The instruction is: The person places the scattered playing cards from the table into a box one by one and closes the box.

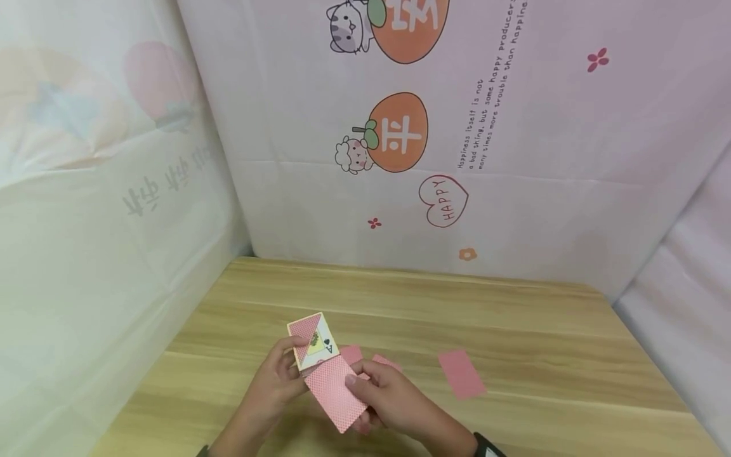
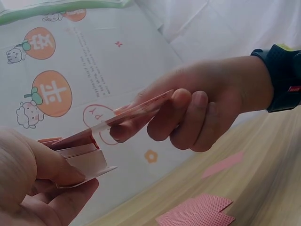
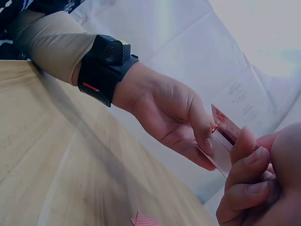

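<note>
My left hand (image 1: pixel 273 379) grips a small playing-card box (image 1: pixel 322 346), printed with a red pattern and an ace of spades. In the left wrist view its open end shows white flaps (image 2: pixel 87 164). Between thumb and fingers, my right hand (image 1: pixel 400 398) pinches red-backed playing cards (image 1: pixel 337 395). The cards lie tilted at the box's open end, and their near edge overlaps it. Whether they reach inside cannot be told. How many cards are held is unclear.
A single card (image 1: pixel 461 373) lies face down on the wooden table (image 1: pixel 514 330), right of the hands. More red-backed cards (image 2: pixel 200 213) lie overlapping beneath the hands, partly hidden in the head view. A printed cloth (image 1: pixel 297 209) hangs behind the table.
</note>
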Demonstrator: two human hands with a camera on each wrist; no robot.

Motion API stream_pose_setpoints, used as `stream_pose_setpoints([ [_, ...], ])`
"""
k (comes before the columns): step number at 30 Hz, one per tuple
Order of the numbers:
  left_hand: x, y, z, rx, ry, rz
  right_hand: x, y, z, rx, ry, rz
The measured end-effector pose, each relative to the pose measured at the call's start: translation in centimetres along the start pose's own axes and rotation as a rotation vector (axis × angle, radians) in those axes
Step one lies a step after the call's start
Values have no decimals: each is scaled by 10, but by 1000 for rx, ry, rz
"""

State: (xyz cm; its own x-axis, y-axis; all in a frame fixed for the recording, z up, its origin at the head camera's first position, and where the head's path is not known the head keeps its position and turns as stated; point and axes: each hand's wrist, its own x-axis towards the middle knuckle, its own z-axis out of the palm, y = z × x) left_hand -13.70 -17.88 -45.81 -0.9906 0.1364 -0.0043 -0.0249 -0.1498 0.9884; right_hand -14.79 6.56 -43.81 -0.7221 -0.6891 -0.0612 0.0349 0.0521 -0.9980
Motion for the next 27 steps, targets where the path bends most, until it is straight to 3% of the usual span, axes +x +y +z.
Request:
stream_pose_setpoints([
  [10,-1,3,1,1,17,16,0,-5,7,112,13,30],
  [18,-1,3,3,-13,-27,16,7,-7,14,-255,263,-69],
  [24,-2,3,4,-15,10,5,5,-7,16,-337,221,-110],
  [27,-3,3,6,-6,-47,22,8,-6,16,-454,291,-167],
])
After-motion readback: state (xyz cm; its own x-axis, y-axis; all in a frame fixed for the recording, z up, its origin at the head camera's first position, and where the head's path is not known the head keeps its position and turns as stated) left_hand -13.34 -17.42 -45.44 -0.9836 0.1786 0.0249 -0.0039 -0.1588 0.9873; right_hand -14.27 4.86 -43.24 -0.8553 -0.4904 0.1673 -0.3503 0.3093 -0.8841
